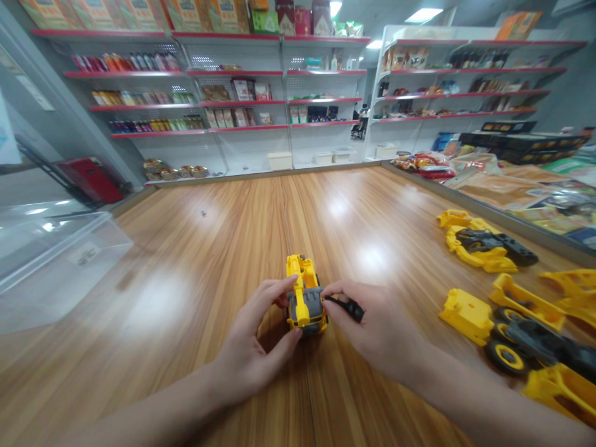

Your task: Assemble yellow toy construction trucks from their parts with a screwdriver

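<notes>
Where the yellow-and-grey plastic toy vehicle (310, 302) sits: upright, near middle of the wood-grain table (251, 223)
Left hand (246, 341): gripping its left side and near end
Right hand (377, 320): pinching a slim black-handled tool (352, 308) at the toy's right side, can't tell if the tip's touching
Together: yellow arm (302, 307) and body look joined, so mostly whole imo, but probably not finished with the tool right there
Apart: loose yellow plastic pieces (465, 315) and a dark wheeled chassis (535, 341), off right, still to sort I'd guess

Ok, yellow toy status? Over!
Left grip on yellow toy. Right grip holding black tool at toy's right side. Loose yellow parts off right, out of the way.
</notes>
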